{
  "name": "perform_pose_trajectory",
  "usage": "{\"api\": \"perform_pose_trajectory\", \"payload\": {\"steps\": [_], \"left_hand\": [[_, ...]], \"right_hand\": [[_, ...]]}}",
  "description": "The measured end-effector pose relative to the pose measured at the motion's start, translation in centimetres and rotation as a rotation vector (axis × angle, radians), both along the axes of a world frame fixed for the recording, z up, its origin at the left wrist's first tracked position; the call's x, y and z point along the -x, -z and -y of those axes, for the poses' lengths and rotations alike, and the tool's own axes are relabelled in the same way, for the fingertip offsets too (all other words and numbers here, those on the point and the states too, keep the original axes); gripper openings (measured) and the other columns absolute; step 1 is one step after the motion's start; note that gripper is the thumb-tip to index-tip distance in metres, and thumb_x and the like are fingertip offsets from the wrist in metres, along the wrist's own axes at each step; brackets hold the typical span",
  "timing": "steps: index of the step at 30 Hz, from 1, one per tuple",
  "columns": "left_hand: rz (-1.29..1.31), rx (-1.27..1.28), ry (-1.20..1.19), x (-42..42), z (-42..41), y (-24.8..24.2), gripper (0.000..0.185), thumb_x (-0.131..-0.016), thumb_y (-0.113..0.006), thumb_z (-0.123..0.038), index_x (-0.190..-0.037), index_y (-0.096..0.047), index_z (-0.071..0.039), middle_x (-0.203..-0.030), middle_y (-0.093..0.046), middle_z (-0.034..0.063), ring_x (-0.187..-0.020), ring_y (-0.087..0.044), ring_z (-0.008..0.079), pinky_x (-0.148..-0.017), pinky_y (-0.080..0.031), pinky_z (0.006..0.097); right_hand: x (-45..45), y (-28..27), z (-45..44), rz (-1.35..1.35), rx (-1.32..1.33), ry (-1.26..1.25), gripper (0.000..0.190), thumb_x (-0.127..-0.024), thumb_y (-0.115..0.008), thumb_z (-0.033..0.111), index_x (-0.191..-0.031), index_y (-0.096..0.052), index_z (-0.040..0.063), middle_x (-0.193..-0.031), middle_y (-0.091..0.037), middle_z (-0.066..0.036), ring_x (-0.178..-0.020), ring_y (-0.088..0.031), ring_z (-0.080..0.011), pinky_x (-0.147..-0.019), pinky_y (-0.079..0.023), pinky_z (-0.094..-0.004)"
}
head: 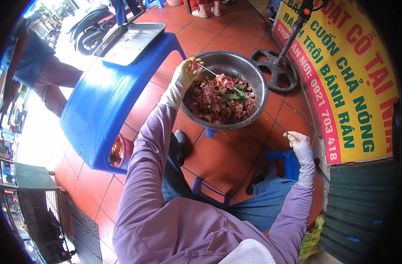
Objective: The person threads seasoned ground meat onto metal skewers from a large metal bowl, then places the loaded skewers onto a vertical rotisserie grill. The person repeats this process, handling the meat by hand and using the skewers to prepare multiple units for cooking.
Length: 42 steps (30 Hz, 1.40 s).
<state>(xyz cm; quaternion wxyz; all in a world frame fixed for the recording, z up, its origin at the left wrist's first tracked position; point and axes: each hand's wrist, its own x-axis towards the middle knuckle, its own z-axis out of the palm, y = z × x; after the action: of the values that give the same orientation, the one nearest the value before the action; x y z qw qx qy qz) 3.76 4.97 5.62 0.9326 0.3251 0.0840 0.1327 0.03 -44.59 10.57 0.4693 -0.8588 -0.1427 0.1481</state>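
My left hand (pixel 184 74), in a pale glove, pinches a piece of raw meat (pixel 195 65) at the far end of a thin metal skewer (pixel 270 116). The skewer slants across a wide steel basin (pixel 258 82). At its other end, my gloved right hand (pixel 299 145) grips it, out to the right of the basin. Several pieces of skewered meat (pixel 224 81) are bunched partway along the rod, above the basin. Below lies a heap of raw cut meat (pixel 209 99) with green leaves (pixel 232 96) on top.
A blue plastic table (pixel 98 109) on the left bears a metal tray (pixel 135 46). Beneath it stands a basket (pixel 126 150). A round black stand base (pixel 276 71) is close to the basin's right rim. Beside my right hand are a blue stool (pixel 288 163) and a printed sign (pixel 349 76).
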Motion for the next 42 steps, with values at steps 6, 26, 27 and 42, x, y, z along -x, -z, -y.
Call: {"api": "perform_pose_trajectory", "payload": {"steps": [6, 26, 27, 42], "left_hand": [[0.053, -0.152, -0.123, -0.2, -0.9, 1.5, 0.017, -0.091, -0.049, -0.003, -0.106, -0.054, 0.002, -0.1, -0.061, 0.0126, -0.096, -0.061, 0.0262, -0.086, -0.052, 0.0343], [0.053, -0.212, -0.228, 0.0, 0.0, 0.0, 0.047, -0.085, -0.059, 0.002, -0.128, -0.041, 0.003, -0.111, -0.059, 0.0154, -0.101, -0.06, 0.0276, -0.089, -0.05, 0.035], [0.032, -0.217, -0.227, 0.1, 0.1, -0.2, 0.049, -0.086, -0.058, 0.002, -0.13, -0.039, 0.003, -0.112, -0.059, 0.0156, -0.101, -0.06, 0.0283, -0.089, -0.05, 0.0351], [0.083, -0.319, -0.301, -0.5, 0.4, -0.4, 0.048, -0.085, -0.057, 0.004, -0.131, -0.042, -0.001, -0.106, -0.061, 0.009, -0.094, -0.062, 0.0203, -0.085, -0.051, 0.0328]], "right_hand": [[0.2, -0.9, -0.3, 0.002, 0.016, 0.016, 0.015, -0.091, -0.058, 0.013, -0.096, -0.068, 0.004, -0.064, -0.048, 0.007, -0.057, -0.039, -0.0019, -0.051, -0.033, -0.0188], [-0.1, 0.1, -0.2, -0.037, -0.026, -0.006, 0.012, -0.09, -0.059, 0.01, -0.095, -0.068, 0.003, -0.067, -0.052, 0.007, -0.057, -0.04, -0.002, -0.05, -0.034, -0.0184], [-0.2, 0.2, -0.3, -0.036, -0.033, 0.001, 0.012, -0.09, -0.059, 0.009, -0.095, -0.068, 0.003, -0.066, -0.052, 0.007, -0.057, -0.04, -0.002, -0.05, -0.034, -0.0186], [-0.5, 0.3, -0.2, 0.094, 0.034, -0.035, 0.011, -0.086, -0.059, 0.005, -0.09, -0.069, 0.002, -0.059, -0.053, 0.003, -0.052, -0.042, -0.0036, -0.047, -0.036, -0.0218]]}}
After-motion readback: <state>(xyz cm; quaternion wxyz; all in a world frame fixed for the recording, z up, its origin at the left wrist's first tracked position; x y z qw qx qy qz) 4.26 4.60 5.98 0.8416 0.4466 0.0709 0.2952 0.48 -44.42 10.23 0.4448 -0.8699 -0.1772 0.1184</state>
